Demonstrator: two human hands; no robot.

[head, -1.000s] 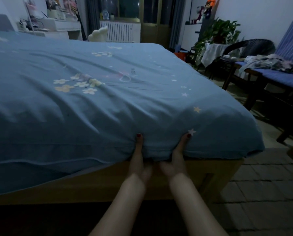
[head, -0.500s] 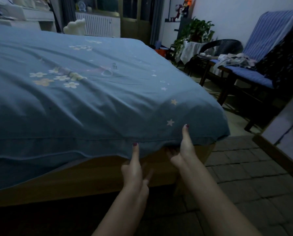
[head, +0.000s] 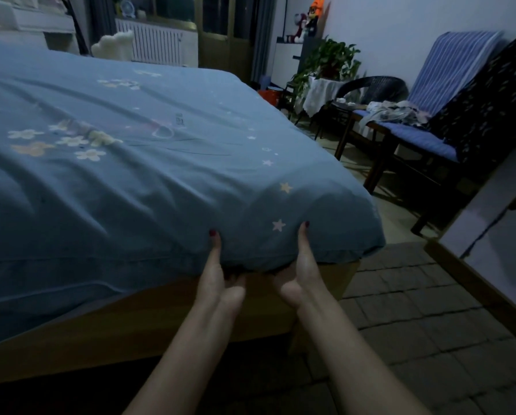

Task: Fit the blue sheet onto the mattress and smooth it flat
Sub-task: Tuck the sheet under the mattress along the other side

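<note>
The blue sheet lies spread over the mattress, its near edge hanging down over the wooden bed frame. Both hands grasp that hem near the right-hand foot corner: the left hand and the right hand each have a thumb laid up the outside of the cloth while the fingers curl underneath, out of sight. This grip looks meant for pulling the slack down and tucking it under the mattress, since the cloth just above bunches into a raised fold. Long creases run across the top and the hem further left hangs loose over the frame, so smoothing seems far from done. Nothing blocks the hands; a blue-cushioned chair and a potted plant stand well apart beyond the corner.
</note>
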